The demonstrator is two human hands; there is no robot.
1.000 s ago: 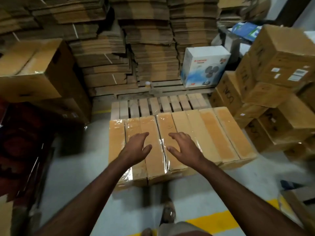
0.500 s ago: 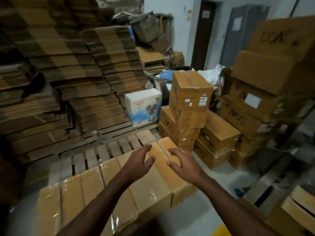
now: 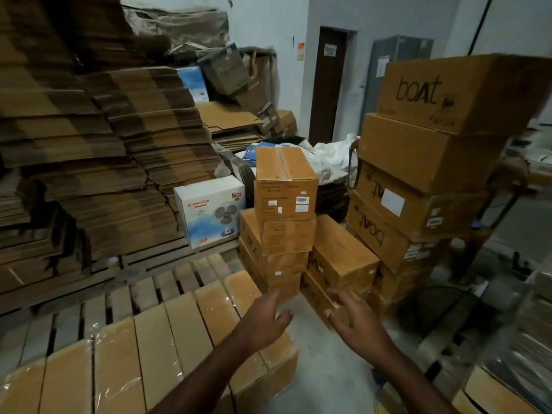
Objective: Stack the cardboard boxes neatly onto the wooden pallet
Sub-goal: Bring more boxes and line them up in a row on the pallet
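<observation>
- Head view showed my left hand and my right hand both raised in the air, fingers loosely spread and holding nothing.
- Below my left forearm, a row of plastic-wrapped cardboard boxes lay side by side on the wooden pallet, whose far slats were bare.
- Past my hands stood a short stack of brown cartons, sealed with tape, blocking the way to the white fan box beside it.
- Lower cartons sat on the floor just right of that stack, my right fingertips blurred in front of them; I could not tell if they touched.
- Tall "boat" cartons rose at the right.
- Flattened cardboard sheets were piled high behind the pallet.
- All cartons were closed, contents hidden.
</observation>
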